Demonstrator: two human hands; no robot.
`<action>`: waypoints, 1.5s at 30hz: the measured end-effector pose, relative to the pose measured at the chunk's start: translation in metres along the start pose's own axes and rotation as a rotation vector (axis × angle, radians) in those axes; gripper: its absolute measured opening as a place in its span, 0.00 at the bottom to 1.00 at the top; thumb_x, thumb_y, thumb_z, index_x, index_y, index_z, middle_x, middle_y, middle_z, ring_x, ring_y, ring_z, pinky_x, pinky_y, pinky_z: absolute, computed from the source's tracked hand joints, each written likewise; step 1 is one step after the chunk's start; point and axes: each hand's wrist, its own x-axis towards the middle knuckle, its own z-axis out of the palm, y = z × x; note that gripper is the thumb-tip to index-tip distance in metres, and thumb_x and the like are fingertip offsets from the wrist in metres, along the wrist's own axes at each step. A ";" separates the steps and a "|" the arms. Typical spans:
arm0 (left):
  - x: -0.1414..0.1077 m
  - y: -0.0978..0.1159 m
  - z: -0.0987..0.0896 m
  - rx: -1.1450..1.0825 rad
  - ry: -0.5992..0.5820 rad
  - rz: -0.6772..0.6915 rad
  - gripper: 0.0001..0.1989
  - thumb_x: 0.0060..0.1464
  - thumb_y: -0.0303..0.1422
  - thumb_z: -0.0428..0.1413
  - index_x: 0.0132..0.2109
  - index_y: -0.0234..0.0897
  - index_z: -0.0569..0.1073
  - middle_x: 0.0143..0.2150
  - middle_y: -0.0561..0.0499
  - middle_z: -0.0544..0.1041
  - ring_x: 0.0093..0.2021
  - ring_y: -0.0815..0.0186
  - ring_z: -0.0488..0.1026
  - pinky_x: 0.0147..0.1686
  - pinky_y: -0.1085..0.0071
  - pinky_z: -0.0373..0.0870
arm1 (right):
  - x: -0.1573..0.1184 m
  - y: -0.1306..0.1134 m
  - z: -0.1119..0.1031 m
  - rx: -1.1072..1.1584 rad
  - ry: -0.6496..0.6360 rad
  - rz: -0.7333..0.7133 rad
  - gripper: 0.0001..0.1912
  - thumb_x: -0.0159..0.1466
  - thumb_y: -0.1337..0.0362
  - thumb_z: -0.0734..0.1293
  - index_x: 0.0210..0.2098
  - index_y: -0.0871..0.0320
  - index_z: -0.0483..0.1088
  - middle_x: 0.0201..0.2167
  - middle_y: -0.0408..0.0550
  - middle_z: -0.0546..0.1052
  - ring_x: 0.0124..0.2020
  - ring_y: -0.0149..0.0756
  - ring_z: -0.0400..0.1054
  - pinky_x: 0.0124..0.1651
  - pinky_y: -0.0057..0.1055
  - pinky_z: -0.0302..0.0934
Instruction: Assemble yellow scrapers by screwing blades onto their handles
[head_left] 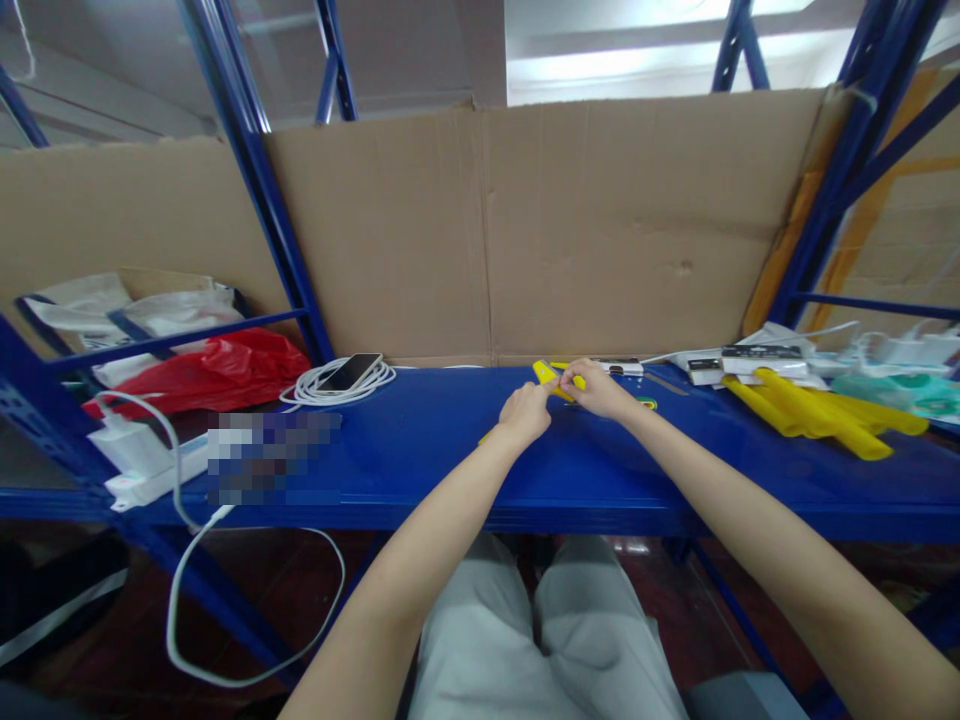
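Note:
Both my hands meet over the blue shelf top [420, 440], near its back edge. A small yellow piece [546, 374] lies between them. My left hand [526, 410] is closed on it, its fingers reaching to the piece's middle. The fingers of my right hand [592, 388] are pinched at the right side of the same piece. Fingers cover part of it, so its full shape is hidden. Just right of my right wrist lies a small yellow and green ring-like item [646, 404]. Another bit of yellow shows beside my left wrist.
Yellow rolled sheets [817, 410] and small white boxes [765, 360] lie at the right. A phone [351, 372] rests on a coiled white cable [307, 388] at the left, near a red bag [225, 370] and a power strip [161, 478]. Cardboard [615, 230] stands behind.

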 end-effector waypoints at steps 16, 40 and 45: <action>0.002 -0.001 0.004 0.030 -0.006 0.038 0.29 0.57 0.25 0.46 0.65 0.50 0.58 0.47 0.43 0.72 0.47 0.57 0.73 0.44 0.66 0.68 | 0.000 0.003 0.003 -0.110 -0.099 0.120 0.06 0.59 0.65 0.62 0.29 0.56 0.71 0.34 0.50 0.71 0.41 0.39 0.65 0.48 0.40 0.58; 0.005 -0.005 -0.003 -0.038 0.066 -0.023 0.28 0.59 0.27 0.47 0.65 0.46 0.57 0.47 0.44 0.73 0.48 0.59 0.72 0.47 0.67 0.66 | 0.002 -0.012 -0.010 0.544 -0.006 0.513 0.09 0.57 0.67 0.66 0.37 0.57 0.62 0.30 0.46 0.75 0.32 0.33 0.70 0.36 0.30 0.64; 0.007 -0.009 -0.005 -0.075 0.096 -0.018 0.27 0.60 0.28 0.47 0.65 0.44 0.58 0.48 0.43 0.73 0.50 0.60 0.71 0.48 0.68 0.66 | -0.001 -0.030 -0.020 0.747 -0.149 0.646 0.02 0.61 0.70 0.62 0.35 0.58 0.64 0.20 0.43 0.74 0.21 0.28 0.67 0.25 0.23 0.59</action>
